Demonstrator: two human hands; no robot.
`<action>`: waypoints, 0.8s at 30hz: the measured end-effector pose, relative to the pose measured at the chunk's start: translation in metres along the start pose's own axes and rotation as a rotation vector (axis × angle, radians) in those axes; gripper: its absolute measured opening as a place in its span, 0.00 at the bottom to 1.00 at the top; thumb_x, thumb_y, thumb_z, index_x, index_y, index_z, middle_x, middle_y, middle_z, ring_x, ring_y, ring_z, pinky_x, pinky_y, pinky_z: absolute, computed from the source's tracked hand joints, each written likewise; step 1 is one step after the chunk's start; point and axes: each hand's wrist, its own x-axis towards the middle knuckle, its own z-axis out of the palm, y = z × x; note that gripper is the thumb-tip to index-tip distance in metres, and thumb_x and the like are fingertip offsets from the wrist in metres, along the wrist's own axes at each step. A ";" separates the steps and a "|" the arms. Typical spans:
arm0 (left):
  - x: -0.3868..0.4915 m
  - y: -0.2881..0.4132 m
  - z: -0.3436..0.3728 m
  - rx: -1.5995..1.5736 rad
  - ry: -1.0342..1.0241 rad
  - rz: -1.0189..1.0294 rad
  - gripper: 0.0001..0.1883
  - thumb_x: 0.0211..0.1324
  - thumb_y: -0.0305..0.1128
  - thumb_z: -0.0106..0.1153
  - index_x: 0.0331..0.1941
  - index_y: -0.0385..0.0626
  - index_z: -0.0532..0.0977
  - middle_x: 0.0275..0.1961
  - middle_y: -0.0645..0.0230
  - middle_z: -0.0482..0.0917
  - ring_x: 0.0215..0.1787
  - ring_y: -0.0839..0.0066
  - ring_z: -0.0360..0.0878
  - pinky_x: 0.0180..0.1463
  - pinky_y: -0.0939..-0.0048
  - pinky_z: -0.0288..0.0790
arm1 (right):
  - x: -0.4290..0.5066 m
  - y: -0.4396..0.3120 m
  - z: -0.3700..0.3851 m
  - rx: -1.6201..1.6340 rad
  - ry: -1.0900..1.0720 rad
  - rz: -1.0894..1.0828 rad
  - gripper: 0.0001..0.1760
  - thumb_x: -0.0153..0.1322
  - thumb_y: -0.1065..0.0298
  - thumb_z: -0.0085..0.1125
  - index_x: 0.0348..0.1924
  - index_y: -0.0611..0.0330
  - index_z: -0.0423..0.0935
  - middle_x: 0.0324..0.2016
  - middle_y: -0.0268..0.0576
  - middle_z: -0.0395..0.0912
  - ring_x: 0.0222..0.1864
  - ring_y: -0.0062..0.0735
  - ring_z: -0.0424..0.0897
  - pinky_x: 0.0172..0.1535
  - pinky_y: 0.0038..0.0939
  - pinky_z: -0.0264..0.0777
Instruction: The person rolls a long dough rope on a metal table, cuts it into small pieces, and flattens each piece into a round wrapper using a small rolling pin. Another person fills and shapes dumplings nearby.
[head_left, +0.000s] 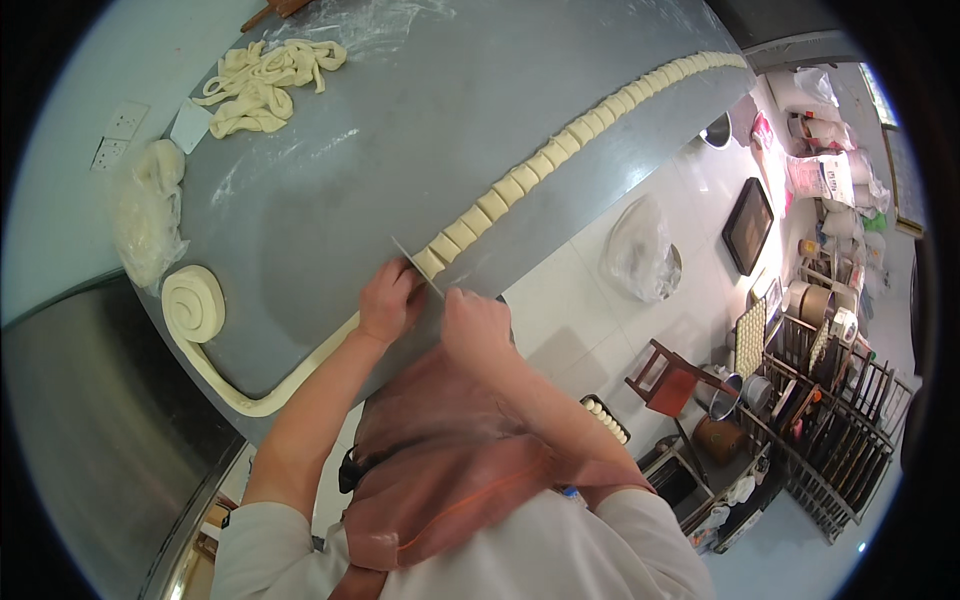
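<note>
My right hand grips a thin metal blade, its edge across a long dough rope. Close on the left, my left hand rests its curled fingers on the rope beside the blade; the dough under them is mostly hidden. Beyond the blade, a long row of cut dough pieces curves to the far right of the grey work table. Behind my left hand the uncut rope bends round near the table's edge and ends in a spiral dough coil.
Loose dough strips lie at the table's far left, beside a white scraper and bagged dough. To the right, on the floor, are a plastic-lined container, a black tray and a red stool. Racks stand farther off.
</note>
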 end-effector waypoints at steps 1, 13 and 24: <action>-0.002 -0.002 -0.001 -0.003 0.021 -0.003 0.17 0.51 0.30 0.76 0.46 0.46 0.84 0.53 0.63 0.86 0.49 0.56 0.86 0.46 0.56 0.83 | -0.001 -0.003 0.001 0.028 0.043 -0.004 0.06 0.75 0.66 0.60 0.35 0.57 0.79 0.30 0.49 0.86 0.31 0.58 0.87 0.33 0.55 0.79; -0.037 -0.011 -0.020 0.030 0.045 0.018 0.16 0.51 0.29 0.75 0.45 0.48 0.83 0.52 0.65 0.85 0.48 0.58 0.86 0.44 0.58 0.83 | -0.015 -0.031 0.024 0.078 0.130 -0.027 0.06 0.74 0.66 0.60 0.33 0.57 0.78 0.31 0.49 0.86 0.32 0.58 0.87 0.35 0.54 0.80; -0.068 -0.022 -0.035 0.046 -0.021 -0.071 0.15 0.51 0.27 0.74 0.44 0.47 0.83 0.51 0.64 0.85 0.49 0.57 0.85 0.45 0.56 0.83 | -0.026 -0.054 0.040 0.106 0.168 -0.084 0.07 0.74 0.66 0.61 0.33 0.59 0.78 0.30 0.48 0.86 0.30 0.56 0.87 0.32 0.53 0.79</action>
